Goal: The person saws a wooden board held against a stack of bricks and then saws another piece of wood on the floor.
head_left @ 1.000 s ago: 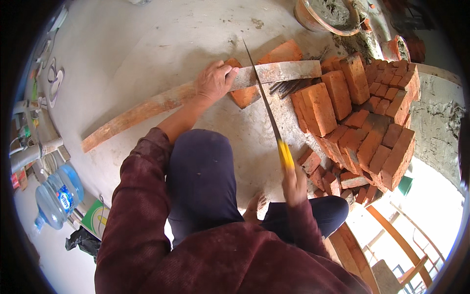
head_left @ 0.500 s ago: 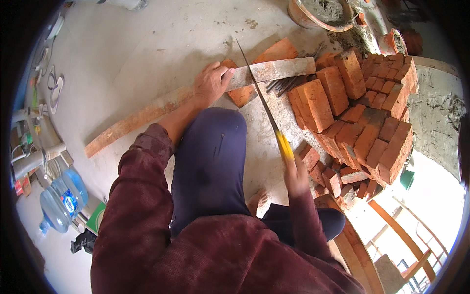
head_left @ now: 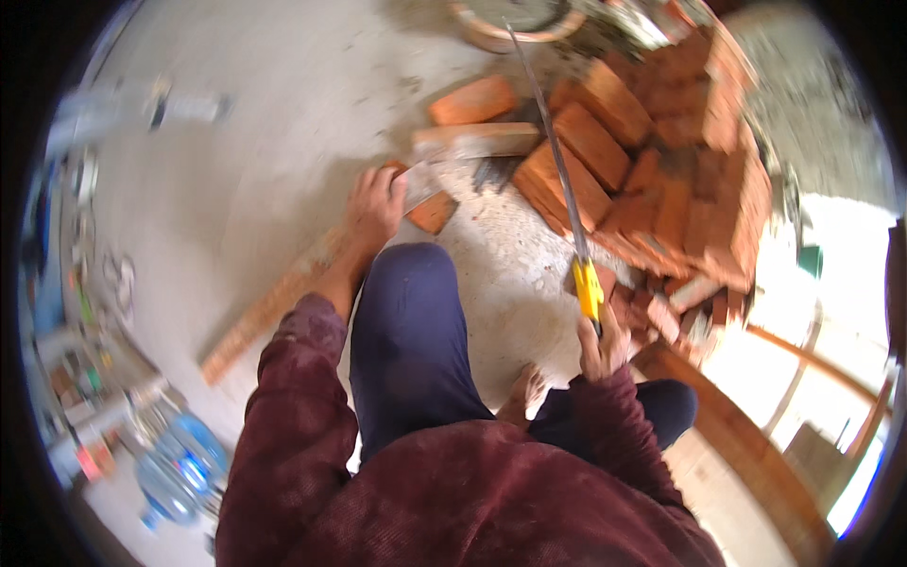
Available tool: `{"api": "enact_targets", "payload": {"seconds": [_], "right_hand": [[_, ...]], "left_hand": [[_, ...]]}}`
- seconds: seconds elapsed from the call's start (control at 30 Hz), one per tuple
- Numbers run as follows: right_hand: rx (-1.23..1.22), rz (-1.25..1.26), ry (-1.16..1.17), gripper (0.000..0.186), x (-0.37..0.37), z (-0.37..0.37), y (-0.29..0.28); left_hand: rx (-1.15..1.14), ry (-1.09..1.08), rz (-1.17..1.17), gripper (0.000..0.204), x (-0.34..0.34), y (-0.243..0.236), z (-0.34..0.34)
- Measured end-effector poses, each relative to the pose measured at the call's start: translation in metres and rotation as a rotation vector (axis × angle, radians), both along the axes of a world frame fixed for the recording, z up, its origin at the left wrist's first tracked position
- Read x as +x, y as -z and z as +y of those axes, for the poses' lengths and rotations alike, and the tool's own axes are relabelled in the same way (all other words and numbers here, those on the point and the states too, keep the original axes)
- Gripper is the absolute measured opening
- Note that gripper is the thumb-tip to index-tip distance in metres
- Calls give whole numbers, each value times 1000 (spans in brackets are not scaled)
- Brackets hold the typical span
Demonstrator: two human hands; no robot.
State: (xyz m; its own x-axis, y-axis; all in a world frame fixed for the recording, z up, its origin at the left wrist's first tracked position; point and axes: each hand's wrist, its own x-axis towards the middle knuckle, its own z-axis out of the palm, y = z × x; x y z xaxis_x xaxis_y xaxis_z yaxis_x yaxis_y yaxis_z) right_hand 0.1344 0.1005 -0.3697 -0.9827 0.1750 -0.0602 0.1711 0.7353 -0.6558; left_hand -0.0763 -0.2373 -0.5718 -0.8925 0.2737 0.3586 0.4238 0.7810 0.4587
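My right hand [head_left: 605, 348] is closed around the yellow handle of a handsaw [head_left: 557, 156]. Its blade points away from me, past the brick pile and clear of the wood. My left hand [head_left: 376, 203] grips a long wooden board [head_left: 269, 307] near its far end, beside my raised knee. The board slants down to the left, and part of it is hidden by my forearm. A short wooden piece [head_left: 482, 140] lies apart from that end, among loose bricks. A brick [head_left: 433, 213] sits just right of my left hand, another brick [head_left: 472, 100] beyond the short piece.
Stacked red bricks [head_left: 652, 208] rise on the right, with broken bits at their foot. A round tub [head_left: 491, 36] stands at the far edge. Blue water bottles [head_left: 184, 463] and sandals [head_left: 120, 279] are on the left. A wooden plank [head_left: 746, 444] lies at the lower right.
The board, one length before, is now in two: a short piece has come off its far end. The saw has left the wood and moved right; the board in my left hand has tilted.
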Motion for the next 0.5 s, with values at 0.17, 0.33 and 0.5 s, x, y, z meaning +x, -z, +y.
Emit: {"api": "enact_targets", "payload": {"seconds": [0.17, 0.33, 0.5], "right_hand": [[580, 256, 157, 32, -34, 44, 10], [606, 115, 269, 29, -54, 47, 75], [798, 172, 361, 9, -57, 35, 129]], "left_hand": [[-77, 32, -83, 52, -17, -35, 48], [-219, 94, -50, 71, -15, -15, 55], [-282, -20, -360, 82, 30, -51, 53]]}}
